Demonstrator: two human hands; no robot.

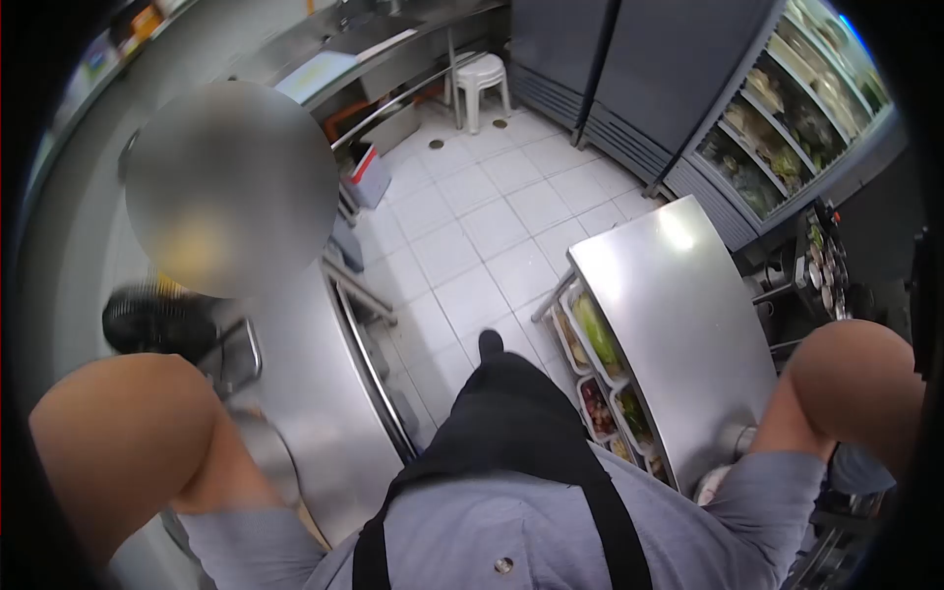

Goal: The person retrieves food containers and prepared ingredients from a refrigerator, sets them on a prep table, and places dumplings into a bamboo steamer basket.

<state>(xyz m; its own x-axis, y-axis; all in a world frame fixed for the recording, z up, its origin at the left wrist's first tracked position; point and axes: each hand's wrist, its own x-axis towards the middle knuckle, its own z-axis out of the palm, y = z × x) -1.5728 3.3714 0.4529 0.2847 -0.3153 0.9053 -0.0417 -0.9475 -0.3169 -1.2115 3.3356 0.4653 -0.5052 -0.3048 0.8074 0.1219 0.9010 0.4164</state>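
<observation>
Neither of my hands shows; both arms are bent, with the bare left elbow at the lower left and the bare right elbow at the lower right. Beyond the elbows, the forearms run out of view, so what the hands hold or touch is hidden. Below me are a grey shirt and a black apron. A steel counter stands beside the left arm, and a steel-topped table stands near the right arm.
Food trays sit under the right table's edge. A black fan stands left, below a round blurred patch. Ahead are tiled floor, a white stool, a sink counter, dark cabinets and a glass-front fridge.
</observation>
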